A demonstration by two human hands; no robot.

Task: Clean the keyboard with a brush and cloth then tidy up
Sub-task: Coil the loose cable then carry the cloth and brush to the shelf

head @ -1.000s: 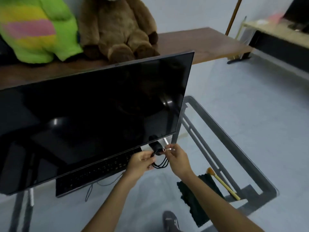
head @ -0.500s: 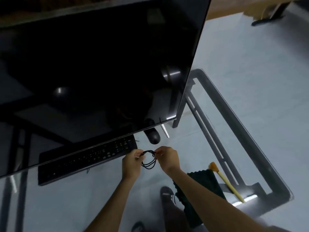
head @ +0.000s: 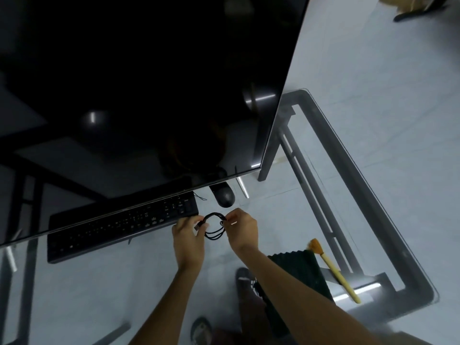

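Two bare forearms reach forward from the bottom edge, angled toward each other. The left hand and right hand meet close together, palms facing inward, fingers curled. Each pinches one side of a small coiled black cable held between them.

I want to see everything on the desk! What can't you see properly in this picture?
- Keyboard: far edge hidden under the monitor, head view.
- Mouse: partly covered by the monitor.
- Cloth: partly hidden behind the right hand's arm.
- Cable: plug too small to identify.
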